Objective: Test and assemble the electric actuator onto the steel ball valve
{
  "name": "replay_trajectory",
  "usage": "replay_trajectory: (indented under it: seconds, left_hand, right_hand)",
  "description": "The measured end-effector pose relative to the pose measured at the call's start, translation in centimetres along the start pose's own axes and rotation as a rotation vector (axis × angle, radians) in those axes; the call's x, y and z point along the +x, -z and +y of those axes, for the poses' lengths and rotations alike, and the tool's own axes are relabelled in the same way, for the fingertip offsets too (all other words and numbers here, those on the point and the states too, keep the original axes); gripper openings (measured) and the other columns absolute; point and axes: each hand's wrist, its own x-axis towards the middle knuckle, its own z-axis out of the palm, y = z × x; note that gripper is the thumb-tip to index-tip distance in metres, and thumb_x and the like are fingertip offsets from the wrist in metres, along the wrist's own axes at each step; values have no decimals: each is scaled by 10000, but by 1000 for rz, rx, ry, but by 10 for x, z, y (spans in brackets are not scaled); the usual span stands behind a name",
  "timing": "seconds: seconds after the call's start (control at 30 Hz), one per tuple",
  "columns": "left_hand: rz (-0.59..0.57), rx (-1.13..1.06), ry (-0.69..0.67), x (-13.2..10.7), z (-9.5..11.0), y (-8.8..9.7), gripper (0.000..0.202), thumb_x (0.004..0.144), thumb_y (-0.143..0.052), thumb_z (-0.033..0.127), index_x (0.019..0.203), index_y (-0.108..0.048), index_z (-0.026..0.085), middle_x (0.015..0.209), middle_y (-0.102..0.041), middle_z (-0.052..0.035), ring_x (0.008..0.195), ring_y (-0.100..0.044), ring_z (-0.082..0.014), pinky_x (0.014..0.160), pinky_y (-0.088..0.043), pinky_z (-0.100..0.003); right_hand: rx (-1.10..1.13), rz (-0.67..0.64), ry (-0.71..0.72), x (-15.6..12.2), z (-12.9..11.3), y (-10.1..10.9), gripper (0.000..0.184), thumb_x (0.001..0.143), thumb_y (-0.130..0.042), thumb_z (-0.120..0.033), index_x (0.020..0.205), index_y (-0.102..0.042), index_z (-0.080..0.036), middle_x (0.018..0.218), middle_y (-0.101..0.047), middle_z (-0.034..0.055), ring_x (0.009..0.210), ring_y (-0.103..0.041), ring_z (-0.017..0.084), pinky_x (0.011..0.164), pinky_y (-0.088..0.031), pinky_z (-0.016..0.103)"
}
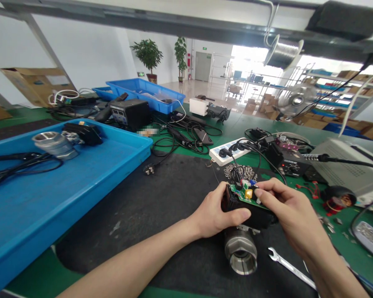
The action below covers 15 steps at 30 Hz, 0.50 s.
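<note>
A black actuator housing [255, 218] sits on top of a steel valve body [240, 250], whose threaded opening faces me. On the housing a green circuit board [240, 192] with a yellow component lies exposed. My left hand [216, 211] is wrapped round the left side of the housing, thumb along its front. At the board's right end, my right hand [282, 203] pinches a small part near a blue component; the fingers hide most of that part. An open-end wrench [290, 267] lies on the black mat [136, 215], right of the valve.
A blue tray [112, 178] on the left bears another valve [54, 144] and black cables. Behind my hands are a white power strip [230, 151] and a cluster of metal rings [248, 171]. A soldering station [294, 167] and a grey instrument [348, 163] stand at right.
</note>
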Motion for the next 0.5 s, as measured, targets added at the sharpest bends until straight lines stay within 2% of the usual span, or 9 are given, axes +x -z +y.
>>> replay_trajectory:
  seconds: [0.5]
  left_hand:
    - [-1, -1, -3, 1, 0, 1, 600, 765, -764, 649, 1089, -575, 181, 1011, -660, -35, 905, -573, -215, 741, -438, -300]
  right_hand:
    - [9, -7, 13, 1, 3, 2, 314, 873, -737, -543, 991, -730, -252, 909, -661, 5, 803, -548, 181, 712, -402, 324]
